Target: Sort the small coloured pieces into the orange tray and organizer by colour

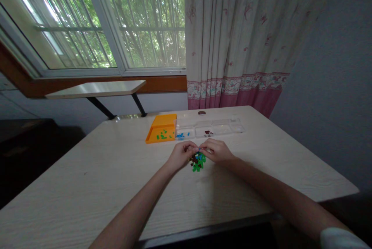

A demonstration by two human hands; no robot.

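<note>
The left hand (pixel 182 155) and right hand (pixel 217 151) meet at small coloured pieces (pixel 198 162).

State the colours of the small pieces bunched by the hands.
The pieces are green, dark brown and blue, seen best in the head view.

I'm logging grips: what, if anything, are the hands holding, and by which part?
Left hand and right hand meet by the cluster of small pieces. A tiny bluish piece seems pinched between their fingers; which part is too small to tell.
</note>
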